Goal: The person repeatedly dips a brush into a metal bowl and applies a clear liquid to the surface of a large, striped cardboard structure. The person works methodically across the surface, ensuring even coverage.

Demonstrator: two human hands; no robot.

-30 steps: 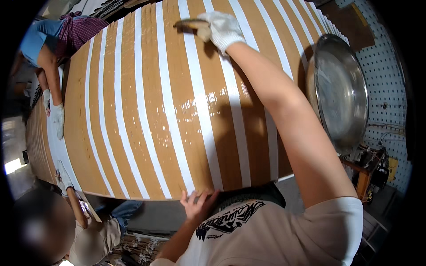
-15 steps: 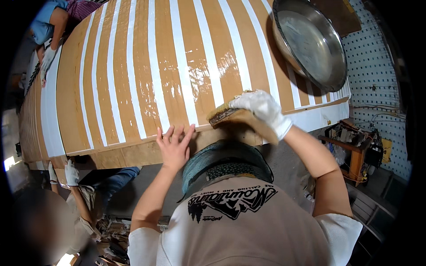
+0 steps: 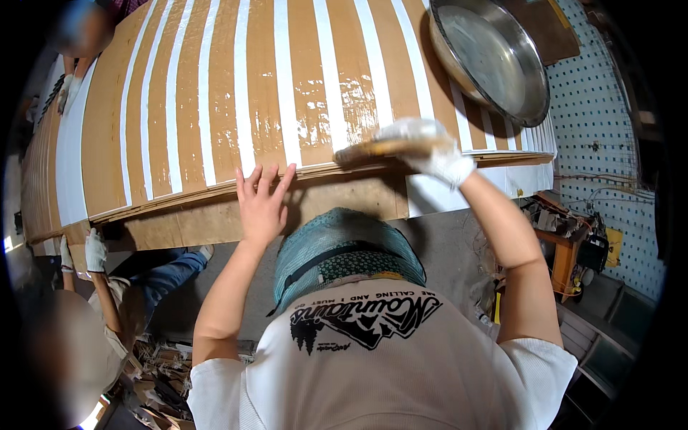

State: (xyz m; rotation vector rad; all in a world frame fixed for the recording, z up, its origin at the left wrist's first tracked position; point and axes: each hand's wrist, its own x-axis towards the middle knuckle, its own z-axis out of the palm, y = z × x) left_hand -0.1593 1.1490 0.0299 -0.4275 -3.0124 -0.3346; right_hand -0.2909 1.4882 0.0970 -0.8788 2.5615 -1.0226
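Observation:
A wide flat brush [image 3: 367, 149] is in my right hand [image 3: 443, 162], which wears a white glove and is blurred by motion. The brush lies along the near edge of a layered board [image 3: 258, 93] with brown and white stripes. Its middle shines as if wet. My bare left hand [image 3: 261, 208] rests its spread fingertips on the board's near edge, left of the brush, and holds nothing. On the board's far right stands a round metal basin [image 3: 527, 72] with a cloudy pale surface inside.
A co-worker's gloved hand [image 3: 95, 251] is at the board's near left corner; another person's gloved hands [image 3: 70, 92] touch its far left. A perforated panel [image 3: 595, 115] stands to the right, above a cluttered wooden stand [image 3: 566, 258]. A brown box-like support [image 3: 337, 197] lies under the board.
The brush has tilted flatter along the edge in my right hand. My left hand keeps its place on the edge. The far-left person leans in more, and the whole view has shifted slightly.

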